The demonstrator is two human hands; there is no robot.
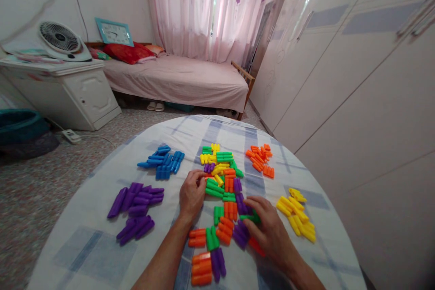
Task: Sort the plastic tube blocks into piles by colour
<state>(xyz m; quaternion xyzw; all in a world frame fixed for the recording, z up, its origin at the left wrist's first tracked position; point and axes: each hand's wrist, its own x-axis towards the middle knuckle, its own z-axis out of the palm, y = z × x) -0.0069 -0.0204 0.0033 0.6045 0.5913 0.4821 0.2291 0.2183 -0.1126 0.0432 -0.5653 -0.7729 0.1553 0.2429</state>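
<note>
A mixed pile of plastic pieces, each like short tubes joined side by side, runs down the middle of the round table. My right hand [267, 224] has its thumb and fingers around a green piece [250, 217], beside a purple piece [240, 234]; an orange piece lies partly under the palm. At the pile's left edge, my left hand [192, 192] has curled fingers beside green pieces [214, 188]; whatever its fingertips hold is hidden. Closer to me are an orange piece [201, 269] and a purple piece [218, 264].
Sorted groups surround the pile: blue pieces [163, 162], purple pieces [136, 199], orange pieces [260, 159] and yellow pieces [298, 215]. A checked cloth [84, 253] covers the table. Beyond stand a bed [183, 74], a cabinet with a fan [61, 37], and a wardrobe [356, 99] at right.
</note>
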